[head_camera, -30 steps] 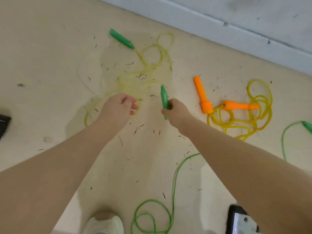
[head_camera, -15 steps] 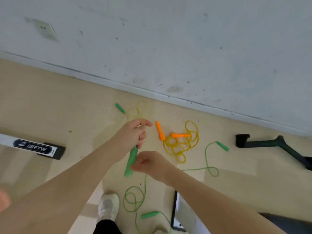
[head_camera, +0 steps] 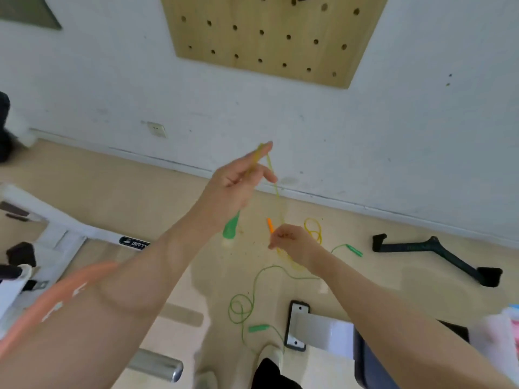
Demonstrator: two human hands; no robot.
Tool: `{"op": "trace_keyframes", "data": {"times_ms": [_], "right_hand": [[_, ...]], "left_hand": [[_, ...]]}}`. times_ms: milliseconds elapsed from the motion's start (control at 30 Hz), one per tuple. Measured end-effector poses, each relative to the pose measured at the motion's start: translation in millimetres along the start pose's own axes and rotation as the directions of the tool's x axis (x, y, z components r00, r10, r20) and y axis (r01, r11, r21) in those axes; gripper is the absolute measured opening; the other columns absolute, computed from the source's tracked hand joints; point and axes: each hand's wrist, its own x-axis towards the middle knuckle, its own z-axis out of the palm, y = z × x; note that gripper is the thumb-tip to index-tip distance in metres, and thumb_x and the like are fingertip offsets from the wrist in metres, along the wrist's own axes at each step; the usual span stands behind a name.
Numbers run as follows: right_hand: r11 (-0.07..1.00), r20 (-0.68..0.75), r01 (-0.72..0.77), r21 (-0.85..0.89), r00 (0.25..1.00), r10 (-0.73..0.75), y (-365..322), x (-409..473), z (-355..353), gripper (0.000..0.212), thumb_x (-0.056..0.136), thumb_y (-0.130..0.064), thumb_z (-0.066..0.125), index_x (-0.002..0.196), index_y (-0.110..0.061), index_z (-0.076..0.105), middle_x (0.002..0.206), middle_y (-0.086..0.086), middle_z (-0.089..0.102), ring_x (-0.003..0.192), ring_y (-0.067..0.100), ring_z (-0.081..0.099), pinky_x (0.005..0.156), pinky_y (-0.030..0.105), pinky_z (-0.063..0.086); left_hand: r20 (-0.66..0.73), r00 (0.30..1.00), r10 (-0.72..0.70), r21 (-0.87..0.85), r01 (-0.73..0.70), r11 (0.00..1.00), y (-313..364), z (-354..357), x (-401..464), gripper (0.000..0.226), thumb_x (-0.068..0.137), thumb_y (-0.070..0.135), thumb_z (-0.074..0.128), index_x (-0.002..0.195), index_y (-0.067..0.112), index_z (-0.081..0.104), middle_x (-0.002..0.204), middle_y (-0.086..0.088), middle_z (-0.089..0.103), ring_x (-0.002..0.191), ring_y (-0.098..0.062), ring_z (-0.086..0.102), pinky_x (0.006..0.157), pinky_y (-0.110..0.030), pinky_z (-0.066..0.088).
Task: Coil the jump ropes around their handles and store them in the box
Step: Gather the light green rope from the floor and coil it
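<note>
Head view, wide-angle, aimed forward and down at a beige floor (head_camera: 112,192) and a white wall (head_camera: 365,122). Left hand (head_camera: 233,186) is raised in front of the wall; a green handle (head_camera: 231,230) is gripped in the palm, its butt end pointing down below the hand. A thin yellow-green rope (head_camera: 276,189) is draped over the extended forefinger and is seen running down towards the right hand (head_camera: 292,241). Right hand is held lower, fingers curled, the rope pinched between them; the strand is lost in blur below the hand.

On the floor, an orange handle (head_camera: 270,225) is partly hidden behind the right hand, with yellow loops (head_camera: 313,228) just beside it. A second green rope (head_camera: 252,293) is laid in loose curls nearer the feet, one handle (head_camera: 258,328) lying by a white shoe (head_camera: 271,356), the other handle (head_camera: 354,250) off to the right. No storage box can be made out.

Also noted: a wooden pegboard (head_camera: 266,37) is mounted on the wall, and a socket (head_camera: 156,129) is set low on it. A black bracket (head_camera: 438,254) lies on the floor at right. A white frame with a dark label (head_camera: 134,243) is seen at left, a blurred orange hoop (head_camera: 64,290) across the left forearm, a metal bar (head_camera: 157,366) at the bottom edge.
</note>
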Motion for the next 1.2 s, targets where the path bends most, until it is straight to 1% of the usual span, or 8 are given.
{"op": "trace_keyframes", "data": {"times_ms": [200, 500, 600, 700, 800, 933, 1067, 1200], "right_hand": [[0.873, -0.027, -0.147, 0.465, 0.983, 0.18, -5, -50, -3, 0.025, 0.096, -0.01, 0.036, 0.075, -0.012, 0.048, 0.047, -0.002, 0.046, 0.038, 0.014, 0.046, 0.044, 0.02, 0.043], [0.065, 0.136, -0.134, 0.989, 0.99, -0.032, -120, -106, 23, 0.032, 0.101, -0.02, 0.028, 0.076, -0.013, 0.047, 0.04, -0.004, 0.029, 0.025, 0.005, 0.026, 0.022, 0.013, 0.016], [-0.085, 0.057, -0.058, 0.995, 0.998, -0.005, -135, -120, 29, 0.033, 0.102, -0.021, 0.028, 0.082, -0.007, 0.05, 0.043, 0.0, 0.035, 0.027, 0.008, 0.033, 0.025, 0.014, 0.027], [0.262, -0.125, 0.104, 0.959, 0.99, 0.066, -122, -126, 48, 0.045, 0.1, -0.042, 0.029, 0.103, -0.003, 0.051, 0.082, 0.011, 0.062, 0.067, 0.02, 0.063, 0.068, 0.029, 0.054], [0.638, -0.074, 0.093, 0.765, 0.996, -0.058, -88, -132, 87, 0.069, 0.09, -0.066, 0.02, 0.118, -0.011, 0.053, 0.114, 0.007, 0.061, 0.11, 0.025, 0.056, 0.109, 0.039, 0.033], [0.724, 0.123, 0.077, 0.686, 0.968, -0.22, -52, -145, 125, 0.077, 0.056, -0.078, 0.059, 0.096, -0.013, 0.063, 0.076, 0.004, 0.066, 0.075, 0.016, 0.064, 0.083, 0.024, 0.05], [0.995, -0.026, 0.034, -0.095, 0.999, -0.037, -9, -151, 131, 0.013, 0.084, -0.025, 0.058, 0.083, -0.016, 0.067, 0.085, 0.009, 0.069, 0.084, 0.015, 0.06, 0.088, 0.035, 0.045], [0.961, -0.267, -0.096, 0.258, 0.949, 0.167, 7, -159, 131, 0.027, 0.095, 0.0, 0.036, 0.081, -0.008, 0.057, 0.064, 0.003, 0.061, 0.069, 0.023, 0.06, 0.08, 0.039, 0.05]], "left_hand": [[-0.116, 0.967, -0.226, 0.221, 0.247, 0.943, -2, -19, -37, 0.061, 0.098, 0.01, 0.041, 0.146, 0.039, 0.016, 0.136, 0.002, 0.052, 0.08, -0.025, 0.063, 0.068, -0.02, 0.048], [0.451, 0.762, -0.465, 0.46, 0.249, 0.853, -32, -5, -128, 0.034, 0.087, 0.025, 0.064, 0.116, 0.039, 0.053, 0.086, 0.01, 0.072, 0.088, 0.006, 0.061, 0.084, -0.009, 0.041], [0.453, 0.73, -0.512, 0.558, 0.216, 0.801, -37, -18, -150, 0.024, 0.097, 0.027, 0.046, 0.09, 0.016, 0.067, 0.057, 0.012, 0.056, 0.054, 0.007, 0.05, 0.058, -0.01, 0.038], [0.347, 0.807, -0.478, 0.334, 0.37, 0.867, -21, -27, -157, 0.036, 0.101, 0.026, 0.036, 0.069, 0.016, 0.05, 0.053, 0.006, 0.031, 0.042, -0.005, 0.027, 0.041, -0.016, 0.024], [0.331, 0.862, -0.384, -0.148, 0.45, 0.881, 9, -32, -148, 0.035, 0.101, 0.028, 0.032, 0.069, 0.017, 0.04, 0.048, 0.007, 0.024, 0.035, -0.004, 0.019, 0.036, -0.015, 0.017], [0.327, 0.894, -0.306, -0.41, 0.426, 0.806, 38, -44, -133, 0.033, 0.1, 0.031, 0.027, 0.07, 0.019, 0.036, 0.041, 0.012, 0.023, 0.03, -0.001, 0.017, 0.034, -0.013, 0.016], [0.094, 0.946, -0.309, -0.435, 0.318, 0.842, 37, -63, -123, 0.035, 0.103, 0.03, 0.025, 0.07, 0.021, 0.036, 0.04, 0.014, 0.022, 0.03, 0.0, 0.017, 0.034, -0.013, 0.016], [-0.144, 0.916, -0.374, -0.219, 0.339, 0.915, 3, -75, -129, 0.023, 0.101, 0.032, 0.035, 0.092, 0.021, 0.053, 0.066, 0.005, 0.054, 0.031, -0.002, 0.023, 0.039, -0.019, 0.023]]}}
